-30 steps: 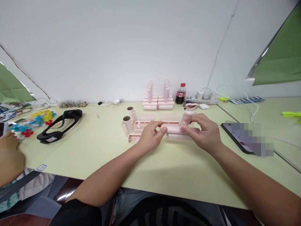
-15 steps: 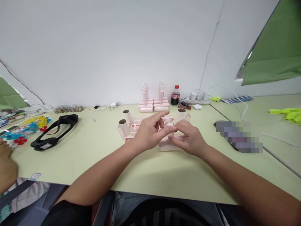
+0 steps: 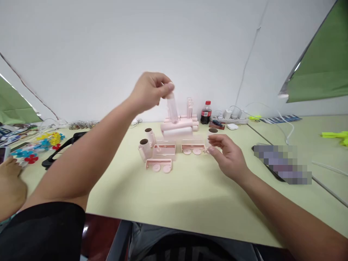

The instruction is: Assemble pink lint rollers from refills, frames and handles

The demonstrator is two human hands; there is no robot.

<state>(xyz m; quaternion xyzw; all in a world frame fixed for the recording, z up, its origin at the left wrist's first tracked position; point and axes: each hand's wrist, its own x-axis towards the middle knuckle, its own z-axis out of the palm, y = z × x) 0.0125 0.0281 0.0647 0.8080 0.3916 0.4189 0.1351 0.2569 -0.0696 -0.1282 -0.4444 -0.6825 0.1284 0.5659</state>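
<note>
My left hand (image 3: 154,90) is raised and pinches the top of the clear handle of a pink lint roller (image 3: 176,127). The roller hangs head down above the table's far side, slightly blurred. Behind it stand other assembled pink lint rollers (image 3: 189,108), partly hidden. Nothing shows in my right hand (image 3: 228,156), its fingers curved and apart over the table. Beside its fingertips lies a pink roller cover (image 3: 193,147) with round caps, and a paper roll (image 3: 213,132) stands just behind. Another pink cover (image 3: 159,165) with round caps lies left of centre.
Paper rolls (image 3: 145,146) and clear handles stand at centre left. A cola bottle (image 3: 206,113) and a power strip (image 3: 231,120) are along the wall. At right lies a phone-like blurred item (image 3: 281,163). Another person's hand (image 3: 12,181) is at far left.
My left hand has moved up and away, lifting the lint roller towards the back. The right hand has parted from it and shifted right, fingers spread.
</note>
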